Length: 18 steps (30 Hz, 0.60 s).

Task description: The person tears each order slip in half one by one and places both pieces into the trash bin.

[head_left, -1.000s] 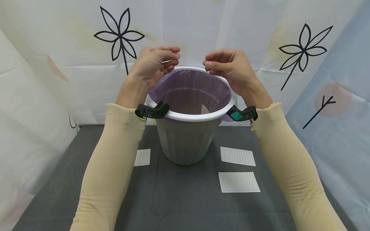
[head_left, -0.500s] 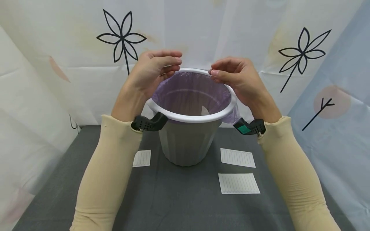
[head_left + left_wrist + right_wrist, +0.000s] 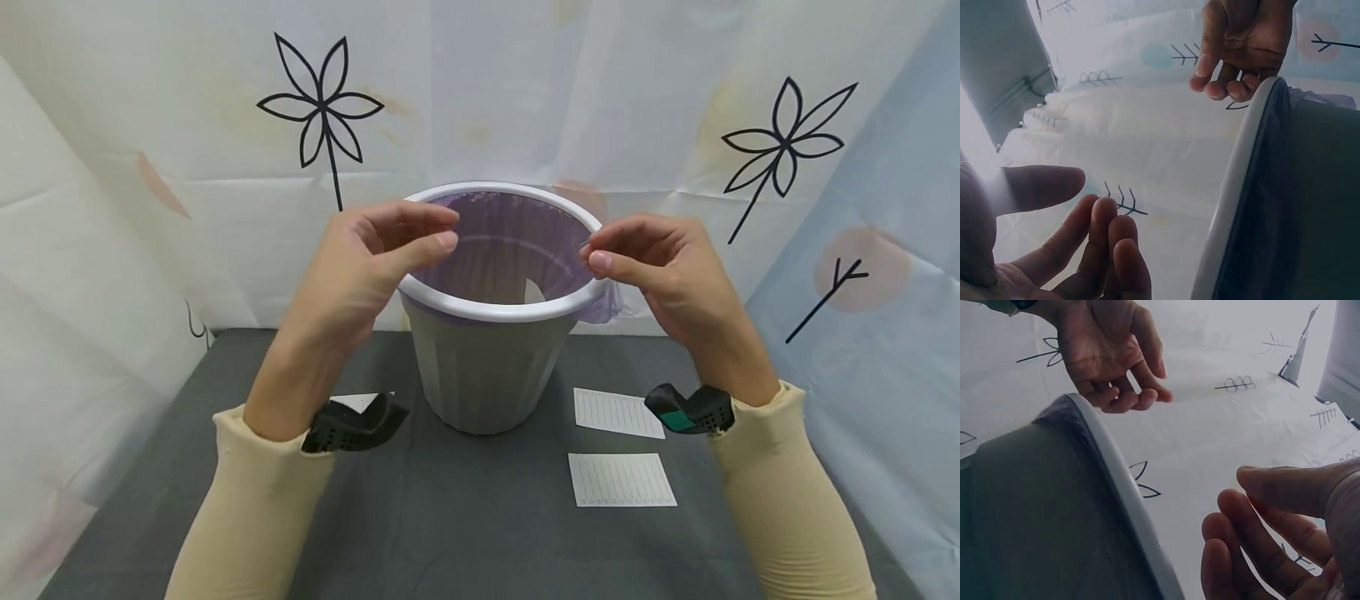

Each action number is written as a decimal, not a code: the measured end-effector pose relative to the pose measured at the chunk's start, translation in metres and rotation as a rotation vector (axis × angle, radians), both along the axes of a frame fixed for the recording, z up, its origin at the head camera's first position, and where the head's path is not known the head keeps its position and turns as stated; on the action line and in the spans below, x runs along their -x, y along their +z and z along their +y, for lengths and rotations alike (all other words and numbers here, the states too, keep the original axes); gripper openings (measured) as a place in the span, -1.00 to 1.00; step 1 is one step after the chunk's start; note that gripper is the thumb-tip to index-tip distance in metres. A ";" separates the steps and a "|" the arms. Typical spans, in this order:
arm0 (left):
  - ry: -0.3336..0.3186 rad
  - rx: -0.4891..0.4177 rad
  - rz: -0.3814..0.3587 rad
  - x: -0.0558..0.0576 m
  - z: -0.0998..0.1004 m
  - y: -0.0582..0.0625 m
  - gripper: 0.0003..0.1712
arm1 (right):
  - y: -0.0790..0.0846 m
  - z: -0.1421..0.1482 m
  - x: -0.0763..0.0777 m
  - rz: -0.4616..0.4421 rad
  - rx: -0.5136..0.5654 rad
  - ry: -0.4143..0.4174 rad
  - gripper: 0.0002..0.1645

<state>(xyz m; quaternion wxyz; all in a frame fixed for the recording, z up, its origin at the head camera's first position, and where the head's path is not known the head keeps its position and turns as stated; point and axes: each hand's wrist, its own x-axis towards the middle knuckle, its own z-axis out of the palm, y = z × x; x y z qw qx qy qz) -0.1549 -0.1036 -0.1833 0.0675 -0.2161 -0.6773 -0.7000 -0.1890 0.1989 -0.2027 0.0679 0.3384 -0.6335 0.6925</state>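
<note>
A grey bin (image 3: 487, 375) with a white rim (image 3: 495, 312) stands upright on the dark cloth. Inside it is a translucent purple bag (image 3: 517, 221), with some of the film bunched outside the rim at the right. My left hand (image 3: 367, 262) hovers at the rim's left side, thumb apart from the loosely bent fingers. Over on the right side, my right hand (image 3: 667, 267) hovers with its thumb near the fingertips; a small gap shows between them in the right wrist view. Neither hand holds anything.
Two lined white cards, a farther one (image 3: 618, 412) and a nearer one (image 3: 622, 481), lie right of the bin. Another card (image 3: 356, 402) at the left is partly hidden by the wristband. Hanging fabric (image 3: 480, 100) encloses the table's back and sides.
Both hands have come down and back toward me from above the bin's far rim, spreading slightly apart. The bin and cards have stayed in place.
</note>
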 end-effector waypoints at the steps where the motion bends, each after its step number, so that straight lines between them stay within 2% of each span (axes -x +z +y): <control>1: -0.001 0.011 0.005 -0.005 -0.001 -0.004 -0.77 | -0.003 0.002 -0.004 0.006 -0.001 0.001 -0.84; 6: -0.019 0.059 0.031 -0.027 -0.003 -0.026 -0.72 | -0.025 0.014 -0.022 0.011 -0.020 -0.013 -0.84; 11: -0.042 0.098 0.038 -0.044 0.002 -0.052 -0.72 | -0.053 0.029 -0.035 0.008 -0.030 -0.028 -0.76; 14: -0.047 0.131 0.062 -0.049 0.008 -0.071 -0.75 | -0.072 0.037 -0.040 -0.012 -0.022 -0.039 -0.67; 18: -0.061 0.162 0.076 -0.049 0.018 -0.096 -0.78 | -0.096 0.046 -0.045 -0.057 -0.017 -0.053 -0.65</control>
